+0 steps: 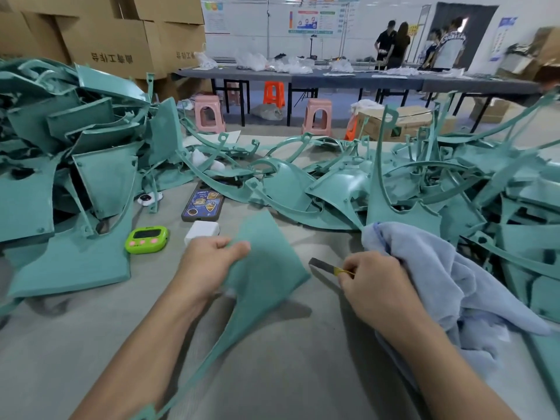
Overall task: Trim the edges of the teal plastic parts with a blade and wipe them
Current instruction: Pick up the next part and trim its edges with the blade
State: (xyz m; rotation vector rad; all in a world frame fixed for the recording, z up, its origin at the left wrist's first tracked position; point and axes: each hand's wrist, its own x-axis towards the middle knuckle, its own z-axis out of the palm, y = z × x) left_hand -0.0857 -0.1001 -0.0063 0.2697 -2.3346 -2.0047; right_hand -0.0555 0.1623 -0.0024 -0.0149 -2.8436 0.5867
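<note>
Stack of teal parts (75,153) on the left of the table (272,374), piled fairly flat; probably the finished ones, though no trimmed edge is clear enough to confirm. Timer (147,239), phone (203,204) and white plug (201,231) lie just ahead of the left hand (209,262). That hand grips one teal part (266,268) by its left edge, thumb on top, fingers curled beneath, the panel tilted up off the table. Blade (322,265) sits just beside the panel's right edge, seemingly not touching. Right hand (372,283) pinches the blade by its yellow-wrapped end; blue cloth (439,283) bunches against that hand. Tangled heap of parts (454,183) on the right looks untrimmed. Trimming of this piece appears under way, wiping not yet done; much remains.
</note>
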